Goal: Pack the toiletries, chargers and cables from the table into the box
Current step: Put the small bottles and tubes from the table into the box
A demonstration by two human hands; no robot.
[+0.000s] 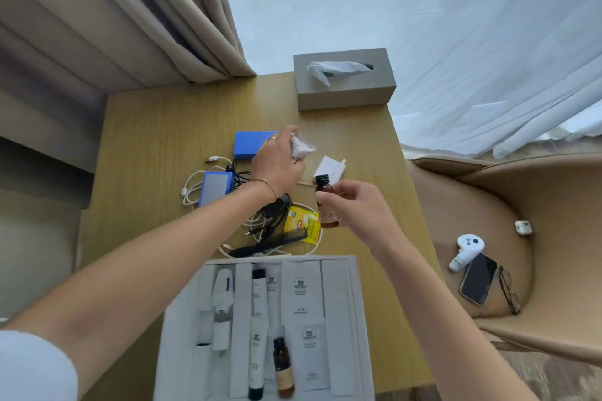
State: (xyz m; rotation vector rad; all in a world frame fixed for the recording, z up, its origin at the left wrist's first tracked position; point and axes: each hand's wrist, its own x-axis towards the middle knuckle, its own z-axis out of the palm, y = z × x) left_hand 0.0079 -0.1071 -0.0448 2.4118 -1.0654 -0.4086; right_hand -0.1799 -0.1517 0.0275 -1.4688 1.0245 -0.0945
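Observation:
My left hand (277, 163) grips a small white sachet (301, 146) above the middle of the wooden table (156, 127). My right hand (355, 208) holds a brown bottle (325, 202) with a black cap upright over the table. At the near edge lies the white box (351, 319), which holds white tubes, sachets, a white charger and a second brown bottle (283, 368). On the table remain white and black cables (260, 228), a black comb (270, 242), a yellow packet (301, 223), two blue power banks (250, 143) and a white adapter (330, 168).
A grey tissue box (345, 85) stands at the table's far edge. Beige curtains hang at the left, sheer white ones at the right. A tan chair (553, 205) to the right carries a phone (477, 283), glasses, a white controller and an earbud case.

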